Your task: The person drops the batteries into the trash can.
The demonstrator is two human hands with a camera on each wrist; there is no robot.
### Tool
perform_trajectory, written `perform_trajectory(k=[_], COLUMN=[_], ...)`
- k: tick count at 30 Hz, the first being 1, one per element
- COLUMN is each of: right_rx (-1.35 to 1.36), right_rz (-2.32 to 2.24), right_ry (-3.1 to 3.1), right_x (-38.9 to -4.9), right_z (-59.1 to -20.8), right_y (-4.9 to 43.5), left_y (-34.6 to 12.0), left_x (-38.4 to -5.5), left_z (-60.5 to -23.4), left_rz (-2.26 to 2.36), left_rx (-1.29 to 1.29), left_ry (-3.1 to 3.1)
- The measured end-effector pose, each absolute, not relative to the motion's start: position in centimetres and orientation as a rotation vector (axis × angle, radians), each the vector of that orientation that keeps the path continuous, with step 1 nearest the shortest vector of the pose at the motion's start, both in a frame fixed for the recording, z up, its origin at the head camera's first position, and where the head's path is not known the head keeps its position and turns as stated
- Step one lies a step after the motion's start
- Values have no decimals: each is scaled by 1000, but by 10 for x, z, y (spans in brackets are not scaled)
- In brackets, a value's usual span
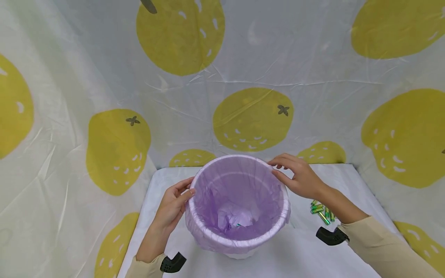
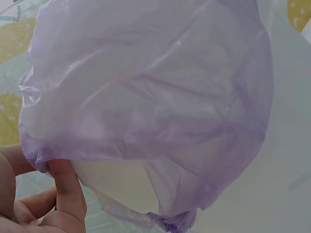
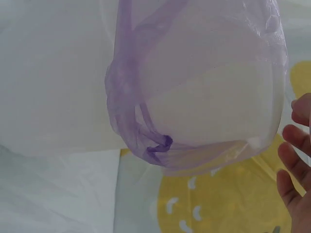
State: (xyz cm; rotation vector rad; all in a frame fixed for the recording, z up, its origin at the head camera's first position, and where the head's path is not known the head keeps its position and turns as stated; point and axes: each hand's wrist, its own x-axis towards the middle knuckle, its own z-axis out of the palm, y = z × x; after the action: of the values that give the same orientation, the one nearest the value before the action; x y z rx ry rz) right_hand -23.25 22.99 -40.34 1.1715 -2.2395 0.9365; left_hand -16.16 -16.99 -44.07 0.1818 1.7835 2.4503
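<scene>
A white trash can (image 1: pixel 240 255) stands on the table, lined with a thin translucent purple trash bag (image 1: pixel 240 181) folded over its rim. My left hand (image 1: pixel 172 204) grips the left side, thumb over the rim; in the left wrist view its fingers (image 2: pixel 65 182) pinch the bag's hanging edge. At the far right of the rim, my right hand (image 1: pixel 295 173) holds the bag edge between thumb and forefinger. Its other fingers (image 3: pixel 294 158) are loosely bent beside the can in the right wrist view. A knotted tuft of bag (image 3: pixel 164 143) hangs outside. Something small and green lies in the bottom.
Several green-and-gold batteries (image 1: pixel 323 218) lie loose on the white-covered table (image 1: pixel 299 247), right of the can and near my right forearm. A pale sheet printed with yellow fruit (image 1: pixel 253 119) hangs behind and at both sides.
</scene>
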Motion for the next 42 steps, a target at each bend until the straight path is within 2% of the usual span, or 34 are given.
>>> perform_trajectory(k=[20, 42], right_rx=[1011, 854], right_rz=[879, 848], right_ry=[-2292, -2313], right_x=[-220, -214], right_z=[-420, -454], right_y=[265, 299], left_y=[-172, -171], left_x=[-161, -161], left_z=[-441, -441], left_rz=[2445, 2447], left_rx=[190, 188], left_ry=[1786, 1770])
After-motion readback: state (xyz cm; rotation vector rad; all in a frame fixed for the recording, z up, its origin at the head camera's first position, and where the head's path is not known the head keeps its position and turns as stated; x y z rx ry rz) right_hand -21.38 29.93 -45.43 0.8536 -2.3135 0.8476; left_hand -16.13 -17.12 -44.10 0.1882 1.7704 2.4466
